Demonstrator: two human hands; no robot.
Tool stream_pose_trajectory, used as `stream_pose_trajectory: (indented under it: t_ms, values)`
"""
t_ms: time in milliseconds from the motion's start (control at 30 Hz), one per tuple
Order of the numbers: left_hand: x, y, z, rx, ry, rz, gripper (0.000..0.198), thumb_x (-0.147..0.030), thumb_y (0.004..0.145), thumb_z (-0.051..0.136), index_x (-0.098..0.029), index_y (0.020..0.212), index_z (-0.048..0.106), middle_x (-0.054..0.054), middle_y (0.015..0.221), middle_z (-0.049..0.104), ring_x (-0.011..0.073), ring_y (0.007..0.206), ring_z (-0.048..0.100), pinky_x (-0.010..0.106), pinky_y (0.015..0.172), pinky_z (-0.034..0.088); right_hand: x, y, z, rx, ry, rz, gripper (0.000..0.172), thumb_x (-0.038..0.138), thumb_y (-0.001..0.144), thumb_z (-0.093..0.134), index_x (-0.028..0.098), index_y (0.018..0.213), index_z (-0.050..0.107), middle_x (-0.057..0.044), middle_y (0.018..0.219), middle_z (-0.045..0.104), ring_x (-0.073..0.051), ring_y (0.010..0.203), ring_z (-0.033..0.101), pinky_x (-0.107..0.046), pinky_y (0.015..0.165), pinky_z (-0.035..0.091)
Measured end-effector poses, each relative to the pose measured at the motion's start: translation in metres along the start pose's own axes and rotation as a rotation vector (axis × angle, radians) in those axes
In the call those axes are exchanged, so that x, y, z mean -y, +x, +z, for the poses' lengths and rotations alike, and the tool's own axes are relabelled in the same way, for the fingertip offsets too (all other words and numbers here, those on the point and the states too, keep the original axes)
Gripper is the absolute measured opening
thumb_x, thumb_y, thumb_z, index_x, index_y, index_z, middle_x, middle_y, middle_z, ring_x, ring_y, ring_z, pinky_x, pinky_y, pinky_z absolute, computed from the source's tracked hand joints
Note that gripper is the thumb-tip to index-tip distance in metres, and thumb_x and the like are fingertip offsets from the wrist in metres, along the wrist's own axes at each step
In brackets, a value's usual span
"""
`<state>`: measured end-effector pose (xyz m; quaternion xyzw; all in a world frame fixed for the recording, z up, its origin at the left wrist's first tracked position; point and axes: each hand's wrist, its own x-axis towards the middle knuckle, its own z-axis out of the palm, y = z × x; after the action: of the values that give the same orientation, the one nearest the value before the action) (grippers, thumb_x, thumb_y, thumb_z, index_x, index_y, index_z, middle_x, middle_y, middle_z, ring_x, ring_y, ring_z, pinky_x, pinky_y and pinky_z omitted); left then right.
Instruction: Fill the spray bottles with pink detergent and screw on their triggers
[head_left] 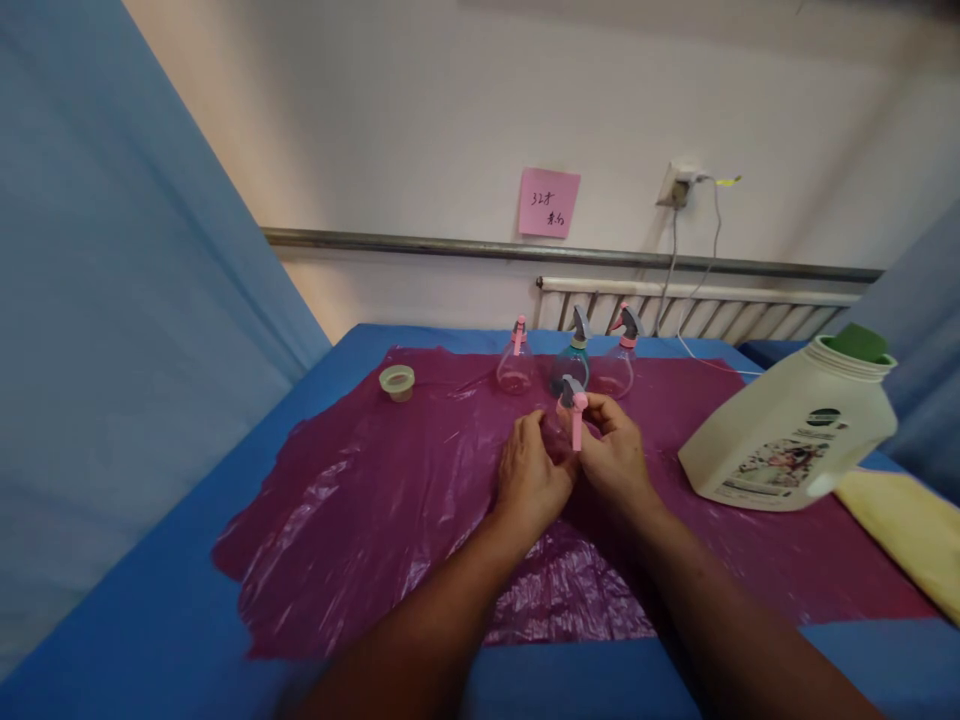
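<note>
Both my hands meet over a small clear spray bottle [556,425] at the middle of the magenta plastic sheet [352,520]. My left hand [531,478] wraps round its body. My right hand [615,450] pinches the grey and pink spray head [574,405] on top. Behind them stand three more small spray bottles: one with a pink top [516,360], a teal one [572,360], and a clear one [619,362].
A large cream jug [787,440] with a green open neck lies tilted at the right, beside a yellow cloth [911,535]. A pale green cap [397,381] sits at the far left of the sheet. Blue table cover, blue curtain at left, radiator behind.
</note>
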<state>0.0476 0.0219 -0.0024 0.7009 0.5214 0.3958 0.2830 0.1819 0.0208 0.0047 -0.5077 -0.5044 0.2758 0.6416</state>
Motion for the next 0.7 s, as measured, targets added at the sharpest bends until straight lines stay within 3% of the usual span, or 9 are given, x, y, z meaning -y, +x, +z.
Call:
stream_pose_trajectory:
  t_ms: [100, 233, 333, 433, 567, 700]
  values:
    - [0.0013, 0.0001, 0.0005, 0.006, 0.008, 0.013, 0.063, -0.032, 0.090, 0.082, -0.025, 0.146, 0.053, 0.016, 0.147, 0.066, 0.0359, 0.138, 0.066, 0.051, 0.115, 0.054, 0.0040, -0.0024, 0.0007, 0.033, 0.010, -0.018, 0.034, 0.050, 0.095, 0.079, 0.026, 0.120, 0.078, -0.008, 0.121, 0.082, -0.026, 0.112, 0.076, -0.044, 0.104, 0.059]
    - [0.0014, -0.0003, 0.0012, 0.001, 0.029, 0.041, 0.051, -0.029, 0.093, 0.077, -0.027, 0.140, 0.056, 0.013, 0.143, 0.067, 0.0335, 0.135, 0.067, 0.049, 0.113, 0.054, 0.0000, -0.0015, 0.0045, -0.049, 0.039, 0.036, 0.051, 0.049, 0.082, 0.092, 0.027, 0.122, 0.069, -0.010, 0.122, 0.080, -0.028, 0.111, 0.076, -0.045, 0.099, 0.061]
    - [0.0007, -0.0003, 0.0010, -0.001, 0.024, 0.029, 0.050, -0.029, 0.093, 0.077, -0.028, 0.138, 0.056, 0.012, 0.141, 0.068, 0.0335, 0.134, 0.067, 0.049, 0.114, 0.054, -0.0026, -0.0007, 0.0044, -0.083, -0.004, 0.035, 0.043, 0.049, 0.081, 0.092, 0.026, 0.109, 0.068, -0.008, 0.112, 0.079, -0.027, 0.106, 0.075, -0.044, 0.097, 0.061]
    - [0.0002, -0.0002, 0.0002, 0.006, 0.010, 0.015, 0.060, -0.030, 0.090, 0.080, -0.026, 0.144, 0.054, 0.014, 0.147, 0.066, 0.0349, 0.137, 0.066, 0.050, 0.116, 0.053, 0.0004, -0.0022, 0.0027, -0.039, -0.031, 0.008, 0.036, 0.052, 0.090, 0.084, 0.025, 0.112, 0.073, -0.008, 0.115, 0.081, -0.027, 0.109, 0.075, -0.045, 0.101, 0.060]
    - [0.0000, -0.0008, -0.0007, 0.008, -0.002, 0.030, 0.055, -0.029, 0.092, 0.078, -0.027, 0.142, 0.055, 0.013, 0.144, 0.067, 0.0333, 0.135, 0.067, 0.049, 0.114, 0.054, 0.0033, -0.0041, 0.0041, -0.010, 0.004, 0.001, 0.046, 0.051, 0.090, 0.084, 0.027, 0.126, 0.072, -0.010, 0.128, 0.079, -0.028, 0.116, 0.074, -0.046, 0.104, 0.059]
    - [0.0002, -0.0013, -0.0001, -0.002, 0.019, 0.045, 0.048, -0.023, 0.092, 0.075, -0.028, 0.137, 0.058, 0.011, 0.140, 0.069, 0.0318, 0.132, 0.067, 0.047, 0.113, 0.054, -0.0012, -0.0035, 0.0063, -0.086, 0.001, 0.046, 0.046, 0.050, 0.082, 0.090, 0.026, 0.115, 0.068, -0.008, 0.117, 0.079, -0.027, 0.109, 0.074, -0.043, 0.097, 0.060]
